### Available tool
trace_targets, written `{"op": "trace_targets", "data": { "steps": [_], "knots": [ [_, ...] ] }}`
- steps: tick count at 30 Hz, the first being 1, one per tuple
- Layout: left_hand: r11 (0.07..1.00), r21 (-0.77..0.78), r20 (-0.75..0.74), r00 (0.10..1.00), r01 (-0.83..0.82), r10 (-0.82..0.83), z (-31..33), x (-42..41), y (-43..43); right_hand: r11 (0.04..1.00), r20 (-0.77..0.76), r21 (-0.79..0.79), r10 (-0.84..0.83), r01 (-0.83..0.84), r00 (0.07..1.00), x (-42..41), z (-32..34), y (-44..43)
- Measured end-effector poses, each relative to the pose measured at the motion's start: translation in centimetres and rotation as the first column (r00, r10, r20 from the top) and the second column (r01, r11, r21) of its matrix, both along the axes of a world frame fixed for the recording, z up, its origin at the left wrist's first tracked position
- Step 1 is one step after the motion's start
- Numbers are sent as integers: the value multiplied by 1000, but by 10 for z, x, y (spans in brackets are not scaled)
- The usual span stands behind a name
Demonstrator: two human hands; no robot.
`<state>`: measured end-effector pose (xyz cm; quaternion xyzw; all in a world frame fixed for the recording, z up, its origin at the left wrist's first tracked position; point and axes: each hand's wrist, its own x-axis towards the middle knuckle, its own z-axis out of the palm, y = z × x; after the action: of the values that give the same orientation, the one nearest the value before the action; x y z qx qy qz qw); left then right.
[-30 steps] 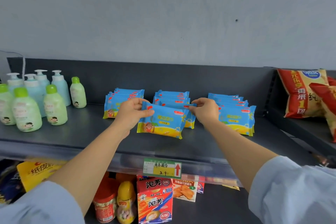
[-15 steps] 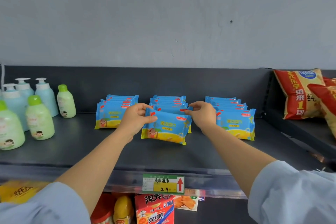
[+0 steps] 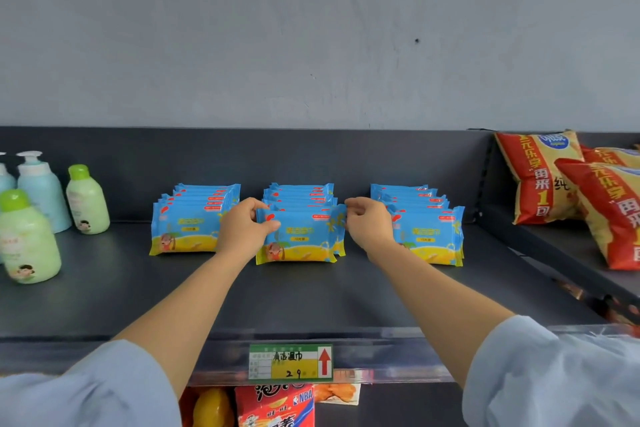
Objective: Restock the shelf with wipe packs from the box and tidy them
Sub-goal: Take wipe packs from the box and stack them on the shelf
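Observation:
Three rows of blue and yellow wipe packs stand upright on the dark shelf [image 3: 311, 298]. The front pack of the middle row [image 3: 303, 241] stands upright against the packs behind it. My left hand [image 3: 244, 230] grips its left end, thumb on the front face. My right hand [image 3: 369, 224] pinches its upper right corner. The left row [image 3: 185, 232] and the right row [image 3: 427, 236] stand beside my hands, untouched. The box is out of view.
Green and blue lotion bottles [image 3: 29, 236] stand at the shelf's left end. Red snack bags [image 3: 543, 177] lean on the neighbouring shelf to the right. A green and yellow price tag [image 3: 291, 362] sits on the shelf's front rail, with snack packets below it.
The pack held in both hands has gone from tilted and lifted to upright on the shelf at the front of the middle row. The view has shifted to the right and upward.

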<state>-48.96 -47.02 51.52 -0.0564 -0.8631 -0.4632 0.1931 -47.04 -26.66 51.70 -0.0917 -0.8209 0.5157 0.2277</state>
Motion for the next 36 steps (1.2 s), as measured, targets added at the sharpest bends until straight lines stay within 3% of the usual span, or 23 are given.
{"op": "trace_targets", "data": {
  "steps": [7, 12, 19, 30, 36],
  "knots": [
    [991, -114, 60, 996, 71, -64, -4, -2, 1, 999, -1, 35, 16, -15, 1000, -1, -1, 1],
    [983, -171, -6, 998, 62, -64, -3, 1, 4, 997, -6, 69, 37, -36, 999, 1, -2, -1],
    [954, -284, 16, 995, 99, -99, -5, 6, 0, 990, 6, 132, 55, -55, 998, 7, -3, -4],
    [764, -642, -189, 979, -62, -80, -3, 11, 4, 889, -38, 459, 7, 11, 999, 24, 2, -11],
    [675, -732, -228, 966, -88, -120, 3, 18, 10, 797, -60, 603, -10, 44, 998, 44, 11, -8]
  ]
}}
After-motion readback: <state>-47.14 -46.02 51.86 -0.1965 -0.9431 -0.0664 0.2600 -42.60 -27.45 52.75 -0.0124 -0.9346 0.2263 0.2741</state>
